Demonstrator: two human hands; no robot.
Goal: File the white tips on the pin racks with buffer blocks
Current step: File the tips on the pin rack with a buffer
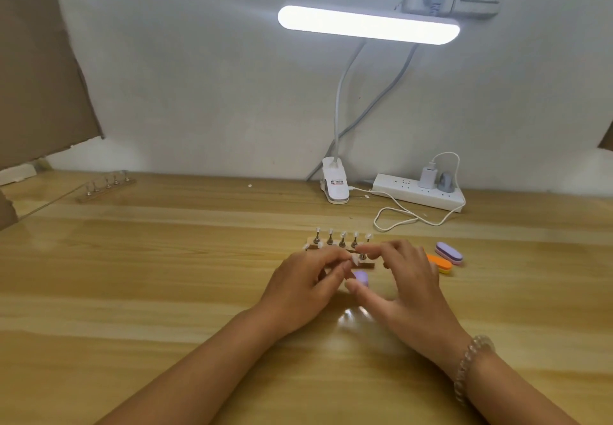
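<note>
Two wooden pin racks lie mid-table. The far pin rack [341, 242] carries a row of metal pins with white tips. My hands partly cover the near pin rack [365, 262]. My left hand [306, 280] has its fingers curled and pinches a white tip [354, 261] on the near rack. A purple buffer block [360, 277] shows one rounded end just below that tip, with the thumb of my right hand [409, 280] against it. The rest of the block is hidden under that hand, whose fingers reach over the rack.
An orange buffer block [439, 263] and a second purple block [448, 252] lie right of my right hand. A third pin rack [106, 186] sits far left near cardboard [43, 76]. A clip lamp [335, 182], power strip [418, 190] and white cable [398, 219] line the back.
</note>
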